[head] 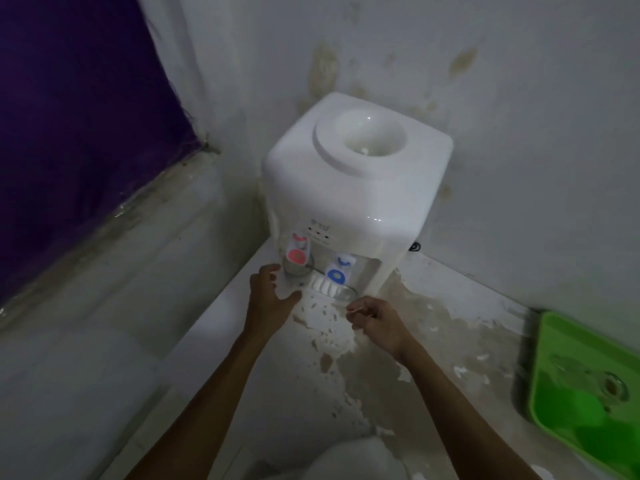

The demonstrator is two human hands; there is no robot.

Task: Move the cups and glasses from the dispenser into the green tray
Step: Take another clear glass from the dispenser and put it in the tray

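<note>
A white water dispenser [356, 188] stands in the corner of the counter. Under its red tap sits a pale cup [293, 276]. My left hand [272, 299] wraps around it, fingers on the left side and thumb in front. A clear glass [343, 293] stands on the drip grille under the blue tap. My right hand [379, 325] is just in front of it, fingers curled and pinched near its rim; whether they grip it is unclear. The green tray [554, 382] lies at the far right of the counter with a clear glass [613, 389] in it.
The counter [433, 323] has worn, peeling paint. Stained walls close in behind and to the left of the dispenser, and a dark purple panel [69, 133] fills the upper left. A black cable [414, 246] runs out to the dispenser's right. A white rounded object [349, 459] sits at the bottom edge.
</note>
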